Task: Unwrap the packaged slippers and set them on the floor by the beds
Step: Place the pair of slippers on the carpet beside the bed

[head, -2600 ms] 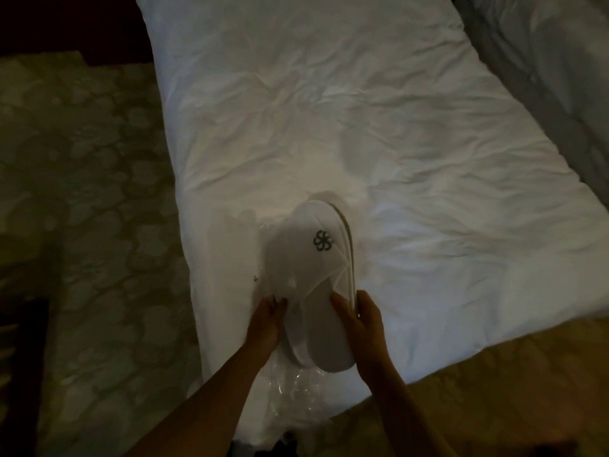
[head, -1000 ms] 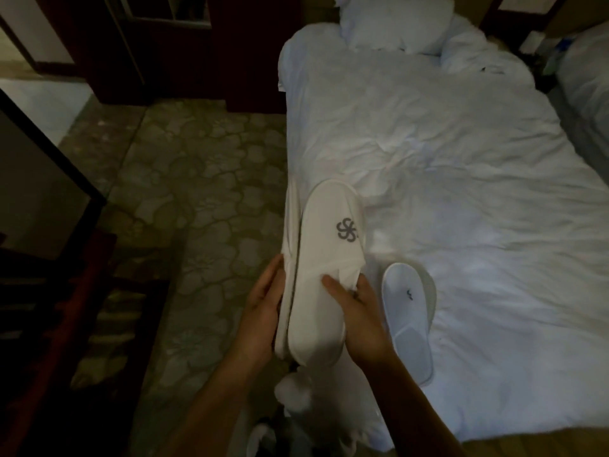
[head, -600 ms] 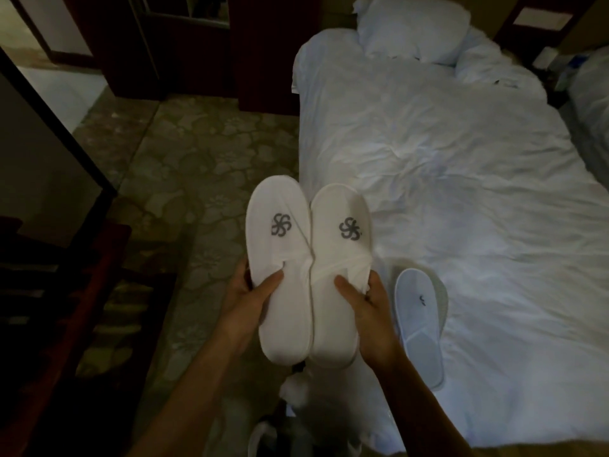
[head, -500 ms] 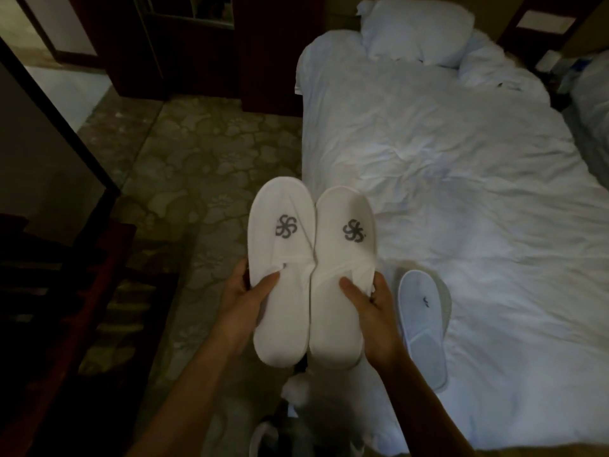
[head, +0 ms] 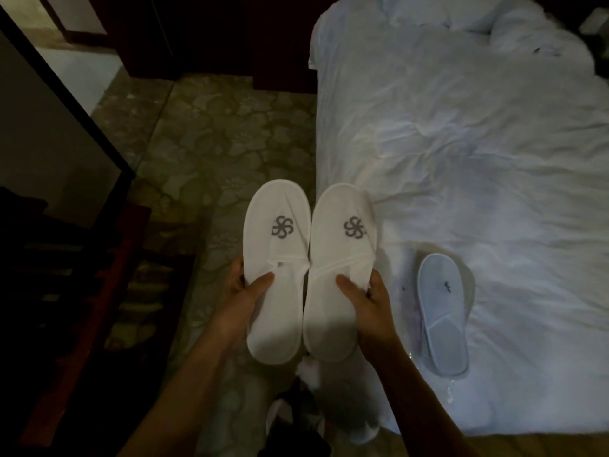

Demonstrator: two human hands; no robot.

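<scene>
I hold two white slippers with grey swirl logos side by side, toes pointing away, above the floor at the bed's left edge. My left hand (head: 245, 296) grips the left slipper (head: 276, 258) at its middle. My right hand (head: 369, 303) grips the right slipper (head: 339, 265) the same way. Both are out of their wrapping. On the white bed (head: 478, 143) lies another white slipper package (head: 443, 311) in clear plastic, just right of my right hand.
A patterned carpet (head: 211, 153) runs along the bed's left side. A dark wooden chair or rack (head: 82, 275) stands at the left, with a dark panel behind it. Dark furniture lines the far wall. Pillows lie at the bed's head.
The stacked slippers were lifted off the bed and split apart, one into each hand. Since half a second ago they have shifted slightly apart and the view has tilted down.
</scene>
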